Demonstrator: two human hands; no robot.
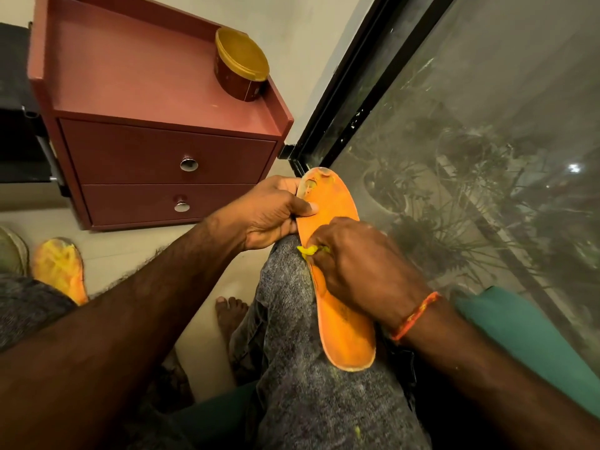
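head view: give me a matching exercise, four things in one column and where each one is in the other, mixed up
1 orange insole
2 second insole
3 round tin
4 yellow scrap

a on the cabinet top
b on the floor, left
c on the knee, gripped by the left hand
d pinched in the right hand

Pairs: 1-c, 2-b, 3-a, 4-d

My right hand (360,271) hides the middle of the insole (334,203) and most of the yellow scrap (306,250). The second insole (60,267) is blurred, and the shoe (11,251) is cut off at the left edge.
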